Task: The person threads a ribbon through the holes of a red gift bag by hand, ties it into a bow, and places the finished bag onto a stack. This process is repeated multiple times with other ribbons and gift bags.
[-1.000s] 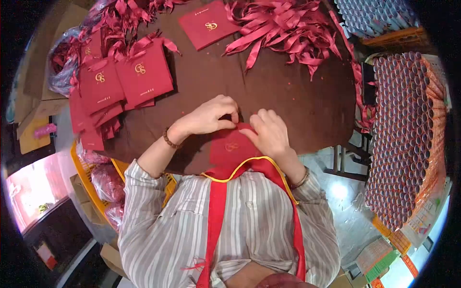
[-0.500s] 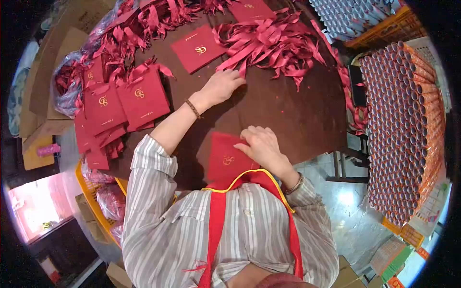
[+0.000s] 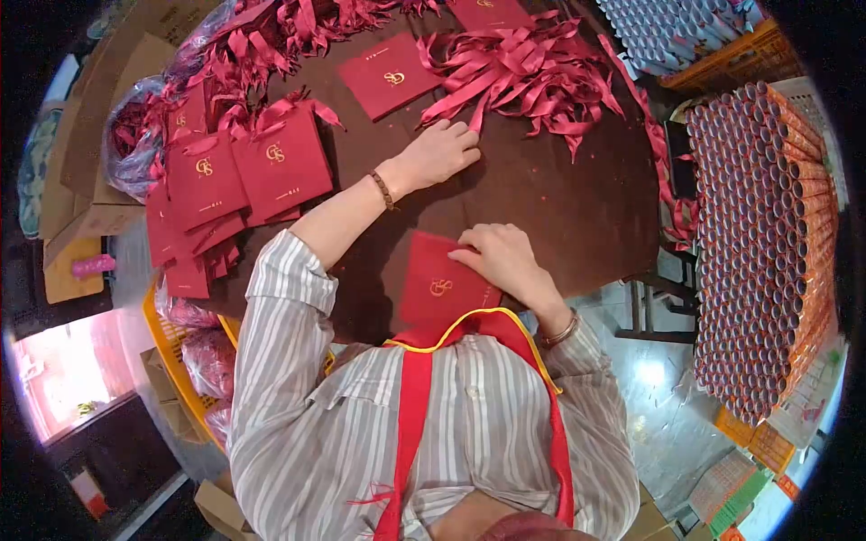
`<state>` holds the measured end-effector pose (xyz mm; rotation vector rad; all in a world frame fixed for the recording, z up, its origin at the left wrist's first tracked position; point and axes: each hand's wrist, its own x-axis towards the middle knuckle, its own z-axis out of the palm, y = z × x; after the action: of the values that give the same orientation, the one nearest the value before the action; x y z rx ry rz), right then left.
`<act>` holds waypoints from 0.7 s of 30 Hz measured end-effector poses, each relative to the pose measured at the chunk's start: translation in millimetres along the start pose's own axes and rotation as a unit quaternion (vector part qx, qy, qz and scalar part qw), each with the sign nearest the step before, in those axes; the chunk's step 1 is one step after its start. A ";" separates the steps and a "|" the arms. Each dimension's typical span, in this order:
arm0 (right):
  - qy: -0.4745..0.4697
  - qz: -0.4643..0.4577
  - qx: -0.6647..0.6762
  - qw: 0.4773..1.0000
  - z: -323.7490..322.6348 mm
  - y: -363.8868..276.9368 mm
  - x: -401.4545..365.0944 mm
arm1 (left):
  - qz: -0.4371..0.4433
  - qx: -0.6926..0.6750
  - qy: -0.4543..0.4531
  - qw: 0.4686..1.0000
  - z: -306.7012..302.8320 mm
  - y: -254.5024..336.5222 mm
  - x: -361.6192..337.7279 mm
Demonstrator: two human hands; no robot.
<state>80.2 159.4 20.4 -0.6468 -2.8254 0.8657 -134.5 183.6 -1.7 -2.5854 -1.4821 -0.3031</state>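
Reaching, head view: left hand (image 3: 439, 153) has gone from the red folder (image 3: 437, 287) to the near edge of the ribbon pile (image 3: 528, 72), fingers curled over a strand (whether it grips, I cannot tell). Right hand (image 3: 505, 261) stays flat and unclenched, pinning the folder on the tabletop (image 3: 568, 212) by the chest. Reading: the work has passed from two-handed folder handling to ribbon picking.

Bare tabletop (image 3: 568, 207) beside ribbon heap (image 3: 523, 72)
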 end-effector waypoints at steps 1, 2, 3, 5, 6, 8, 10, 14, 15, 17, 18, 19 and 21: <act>0.014 -0.007 0.049 0.999 3.9 9.8 -0.9 | -0.004 -0.023 0.037 0.999 0.2 1.1 -2.1; 0.013 -0.005 0.049 0.999 3.3 17.2 -1.4 | -0.004 -0.026 0.037 0.999 1.4 1.4 -3.5; 0.008 0.016 0.080 0.997 2.4 24.4 -2.8 | -0.062 -0.131 0.086 0.986 3.9 2.4 -5.2; -0.011 0.069 0.162 0.984 -1.7 37.5 -6.5 | -0.206 -0.411 0.208 0.863 -6.3 13.1 -13.5; -0.007 0.097 0.174 0.980 -7.1 37.3 -8.4 | -0.291 -0.598 0.241 0.707 -33.9 23.2 -16.8; -0.019 0.130 0.196 0.972 -6.4 45.3 -11.9 | -0.259 -0.696 0.339 0.579 -64.1 6.4 -38.5; -0.044 0.155 0.184 0.970 -11.9 40.4 -11.5 | -0.180 -0.781 0.413 0.432 -96.8 1.0 -60.2; 0.018 0.062 0.127 0.990 -3.9 40.3 -10.3 | -0.160 -0.797 0.416 0.407 -154.8 3.2 -107.4; 0.018 0.071 0.118 0.990 -7.6 33.6 -9.2 | -0.163 -0.811 0.402 0.391 -161.5 3.8 -120.0; -0.004 0.099 0.099 0.990 -11.8 23.4 -5.6 | -0.168 -0.826 0.388 0.374 -165.9 10.7 -131.4; -0.024 0.128 0.075 0.989 -12.2 19.9 -4.7 | -0.220 -0.818 0.354 0.396 -164.6 17.0 -133.5; -0.026 0.130 0.075 0.988 -11.5 17.6 -3.4 | -0.270 -0.807 0.319 0.417 -161.7 23.7 -134.2; -0.014 0.125 0.061 0.990 -9.6 16.1 1.6 | -0.384 -0.705 0.284 0.524 -137.0 42.1 -124.5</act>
<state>86.9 177.0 19.4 -0.9931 -2.7274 1.0850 -173.4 27.7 99.3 -1.3260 -2.3149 -3.1326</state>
